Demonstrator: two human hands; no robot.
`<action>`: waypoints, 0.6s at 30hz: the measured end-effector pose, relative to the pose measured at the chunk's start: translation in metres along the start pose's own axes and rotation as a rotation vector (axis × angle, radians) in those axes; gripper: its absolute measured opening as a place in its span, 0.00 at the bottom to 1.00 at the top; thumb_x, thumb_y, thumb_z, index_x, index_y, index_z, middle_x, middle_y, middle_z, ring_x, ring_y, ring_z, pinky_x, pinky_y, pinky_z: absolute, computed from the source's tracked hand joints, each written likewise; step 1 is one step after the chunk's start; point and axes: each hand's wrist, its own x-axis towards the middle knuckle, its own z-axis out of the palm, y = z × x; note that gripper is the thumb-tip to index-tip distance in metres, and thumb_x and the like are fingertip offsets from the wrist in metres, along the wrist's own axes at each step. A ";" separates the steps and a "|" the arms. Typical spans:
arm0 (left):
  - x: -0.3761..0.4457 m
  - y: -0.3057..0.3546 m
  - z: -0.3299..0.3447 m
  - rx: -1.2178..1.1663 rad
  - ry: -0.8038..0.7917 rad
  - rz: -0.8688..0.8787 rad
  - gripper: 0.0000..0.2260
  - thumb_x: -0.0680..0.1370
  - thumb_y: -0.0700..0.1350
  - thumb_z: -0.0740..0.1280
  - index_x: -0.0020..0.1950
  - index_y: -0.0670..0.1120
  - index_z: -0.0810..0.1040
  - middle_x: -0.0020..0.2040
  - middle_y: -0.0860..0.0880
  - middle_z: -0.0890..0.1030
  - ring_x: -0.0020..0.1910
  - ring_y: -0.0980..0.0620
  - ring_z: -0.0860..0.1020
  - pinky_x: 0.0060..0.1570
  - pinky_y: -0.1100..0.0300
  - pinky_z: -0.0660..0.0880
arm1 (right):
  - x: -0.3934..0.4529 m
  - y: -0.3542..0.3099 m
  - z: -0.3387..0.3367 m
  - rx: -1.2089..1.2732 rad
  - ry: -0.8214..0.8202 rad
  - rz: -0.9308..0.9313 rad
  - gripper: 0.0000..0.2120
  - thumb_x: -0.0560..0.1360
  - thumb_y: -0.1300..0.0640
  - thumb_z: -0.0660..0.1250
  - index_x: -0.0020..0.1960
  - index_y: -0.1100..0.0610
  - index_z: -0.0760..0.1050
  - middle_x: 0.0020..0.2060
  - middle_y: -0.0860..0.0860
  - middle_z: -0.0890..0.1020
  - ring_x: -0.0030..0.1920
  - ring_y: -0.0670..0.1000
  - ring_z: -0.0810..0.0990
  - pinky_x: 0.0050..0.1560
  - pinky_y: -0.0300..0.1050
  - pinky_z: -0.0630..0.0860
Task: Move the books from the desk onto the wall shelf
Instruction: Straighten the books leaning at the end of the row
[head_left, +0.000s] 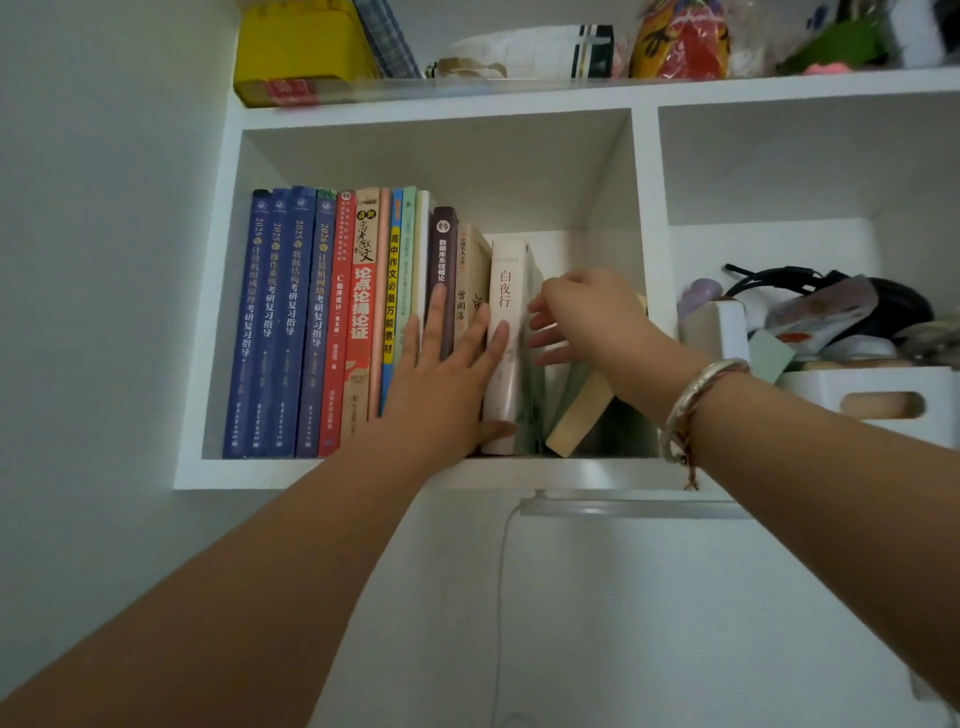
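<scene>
A white wall shelf holds a row of upright books: several blue ones at the left, then red, orange and dark spines, ending in a white book. My left hand lies flat, fingers spread, against the spines of the dark and white books. My right hand, with a bracelet on the wrist, reaches into the cubby just right of the white book, fingers apart by its edge. A beige-edged book leans tilted under my right wrist, partly hidden.
The right cubby holds a white bin, black cables and small items. On top of the shelf sit a yellow box, a white bag and a red-orange packet. A light bar with a cord hangs under the shelf.
</scene>
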 end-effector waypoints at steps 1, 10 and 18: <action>-0.001 0.001 -0.001 -0.012 0.000 0.005 0.42 0.74 0.67 0.56 0.76 0.52 0.34 0.77 0.49 0.33 0.71 0.37 0.26 0.66 0.41 0.29 | -0.007 0.002 -0.005 -0.033 -0.009 -0.013 0.11 0.79 0.57 0.57 0.52 0.64 0.74 0.39 0.57 0.82 0.33 0.52 0.83 0.36 0.46 0.83; -0.007 0.000 0.001 -0.006 0.058 0.039 0.40 0.74 0.67 0.55 0.75 0.56 0.33 0.77 0.51 0.32 0.71 0.39 0.26 0.67 0.39 0.30 | -0.048 0.014 -0.031 -0.718 -0.039 -0.068 0.14 0.77 0.50 0.59 0.41 0.61 0.69 0.31 0.54 0.76 0.27 0.54 0.79 0.28 0.44 0.78; -0.006 0.006 -0.008 -0.085 0.171 0.160 0.23 0.82 0.50 0.54 0.76 0.50 0.56 0.78 0.48 0.53 0.77 0.46 0.44 0.74 0.46 0.41 | -0.027 0.028 -0.006 -0.482 0.204 -0.202 0.25 0.75 0.60 0.63 0.65 0.62 0.53 0.38 0.56 0.76 0.38 0.60 0.80 0.41 0.55 0.80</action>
